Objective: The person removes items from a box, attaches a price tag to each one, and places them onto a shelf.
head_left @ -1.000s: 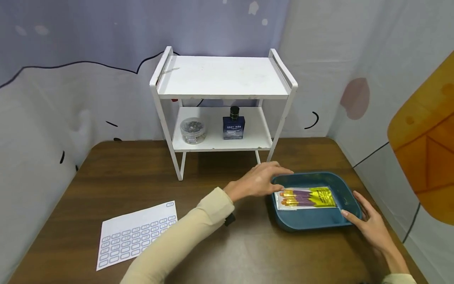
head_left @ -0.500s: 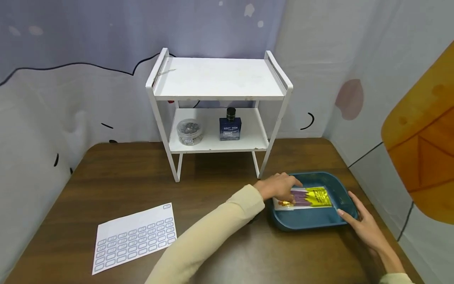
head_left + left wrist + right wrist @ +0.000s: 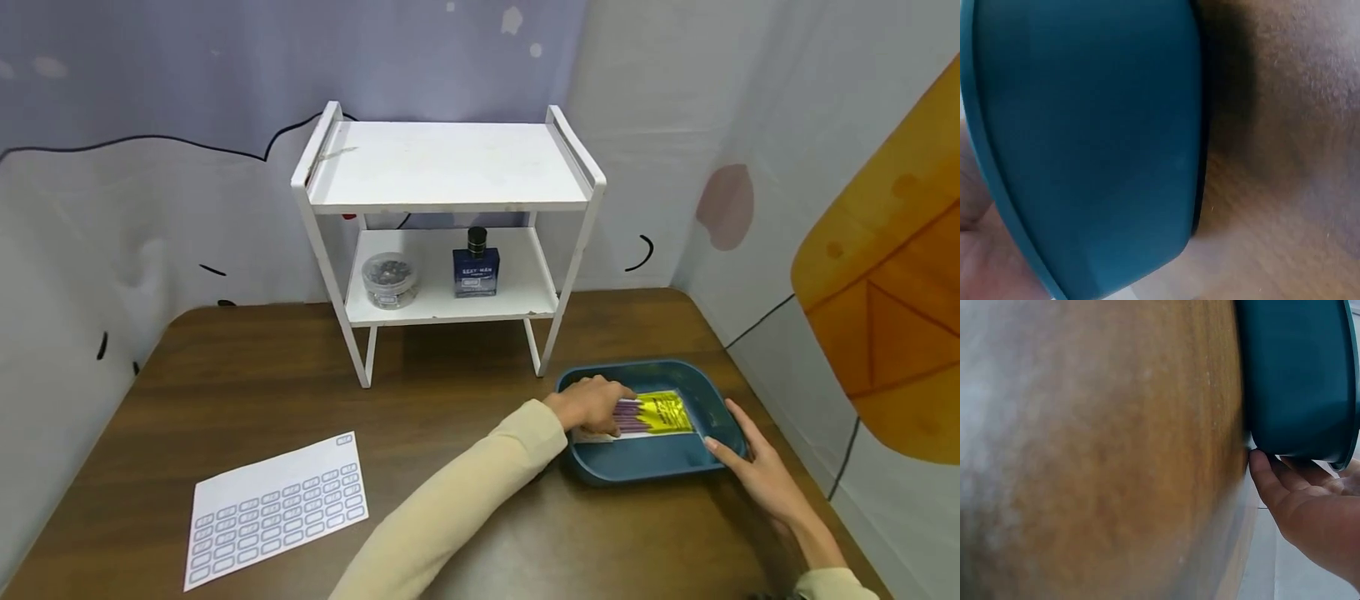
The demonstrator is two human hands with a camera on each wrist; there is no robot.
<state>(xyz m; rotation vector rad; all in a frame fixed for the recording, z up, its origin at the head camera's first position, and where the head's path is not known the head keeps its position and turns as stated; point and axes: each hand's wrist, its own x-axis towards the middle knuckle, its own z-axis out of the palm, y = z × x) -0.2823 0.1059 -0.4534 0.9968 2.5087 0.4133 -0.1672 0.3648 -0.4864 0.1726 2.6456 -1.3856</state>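
A dark teal tray sits on the right side of the table. Inside it lies a flat clear pack of paintbrushes with purple handles and a yellow label end. My left hand reaches over the tray's left side and grips the pack across its width, thumb on the near edge; the brush tips are hidden beneath it. At the tray's right end, my right hand holds the rim, thumb on top and fingers along the outside wall. The right wrist view shows those fingers against the tray's outer wall.
Behind stands a white two-tier rack; its lower shelf bears a round clear jar and a dark blue perfume bottle. A sheet of printed labels lies at the table's left. Fabric walls enclose the back and right.
My left hand has gone from the tray's left rim into the tray and onto the pack of paintbrushes. The right hand keeps its hold. The head view has shifted slightly.
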